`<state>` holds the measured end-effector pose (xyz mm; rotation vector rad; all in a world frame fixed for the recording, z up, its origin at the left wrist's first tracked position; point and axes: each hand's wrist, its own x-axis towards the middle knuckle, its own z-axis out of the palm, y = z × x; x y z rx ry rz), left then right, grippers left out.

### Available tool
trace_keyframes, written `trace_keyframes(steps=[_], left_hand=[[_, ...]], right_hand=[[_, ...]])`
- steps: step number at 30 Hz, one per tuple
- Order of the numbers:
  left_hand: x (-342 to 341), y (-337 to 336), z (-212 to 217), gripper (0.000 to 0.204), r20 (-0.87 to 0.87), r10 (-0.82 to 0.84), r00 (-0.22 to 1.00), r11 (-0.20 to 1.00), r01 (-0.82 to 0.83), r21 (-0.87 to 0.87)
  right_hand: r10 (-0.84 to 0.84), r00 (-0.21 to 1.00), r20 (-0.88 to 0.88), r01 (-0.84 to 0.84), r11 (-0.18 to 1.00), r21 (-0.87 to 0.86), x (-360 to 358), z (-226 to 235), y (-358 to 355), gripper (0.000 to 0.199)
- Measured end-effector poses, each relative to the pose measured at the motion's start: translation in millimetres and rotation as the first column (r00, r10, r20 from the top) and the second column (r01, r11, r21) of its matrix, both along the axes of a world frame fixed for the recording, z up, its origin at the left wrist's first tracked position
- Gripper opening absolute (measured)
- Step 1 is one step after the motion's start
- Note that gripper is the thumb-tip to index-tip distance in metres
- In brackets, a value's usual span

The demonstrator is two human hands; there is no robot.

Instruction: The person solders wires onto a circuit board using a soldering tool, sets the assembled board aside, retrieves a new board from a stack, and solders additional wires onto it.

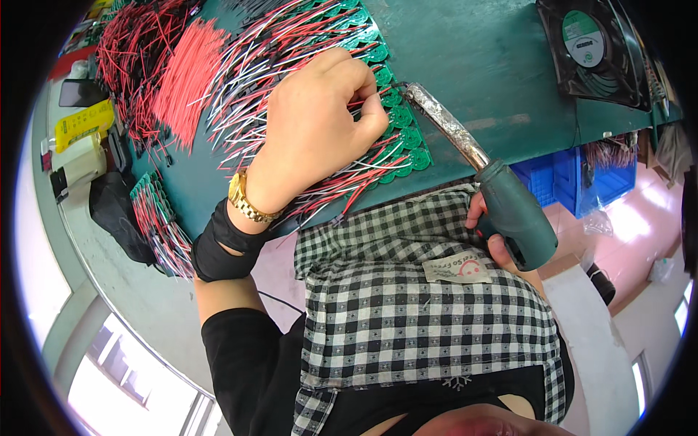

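My left hand (327,109), with a gold watch at its wrist, is closed in a pinch over the wired boards. A thin wire seems to be held between thumb and forefinger, its end by the board edge; the fingers partly hide it. My right hand (497,243) grips the dark green handle of a soldering iron (454,131), mostly hidden behind that handle. The iron's tip touches or hovers just at the edge of the green circuit boards (416,139), close to my left fingertips. Red, white and black wires (247,80) run leftward from the boards.
Bundles of red wires (190,80) and darker red wires (131,58) lie at the far left. A smaller wired board panel (149,196) sits at the table's left edge. A black fan (592,54) stands at the far right. Blue bins (563,182) are below the green table (480,43).
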<state>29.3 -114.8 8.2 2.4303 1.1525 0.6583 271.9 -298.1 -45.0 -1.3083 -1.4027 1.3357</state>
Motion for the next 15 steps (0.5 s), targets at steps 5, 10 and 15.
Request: trace_keyframes(steps=[5, 10, 15], left_hand=[[-3.0, -1.3, -2.4, 0.008, 0.018, -0.002, 1.0, 1.0, 0.002, -0.001], [-5.6, -2.3, -5.5, 0.008, 0.029, 0.001, 1.0, 1.0, -0.002, 0.019], [-9.4, -2.5, -6.2, 0.008, 0.018, -0.016, 1.0, 0.999, 0.015, 0.04]], right_hand=[[0.039, 0.993, 0.11, -0.036, 0.999, -0.031, 1.0, -5.1, -4.4, 0.06], [-0.074, 0.997, -0.036, 0.071, 0.993, -0.09, -7.3, 28.8, 6.6, 0.065], [-0.111, 0.982, -0.151, 0.08, 0.977, -0.198, -11.5, 52.0, 13.6, 0.069]])
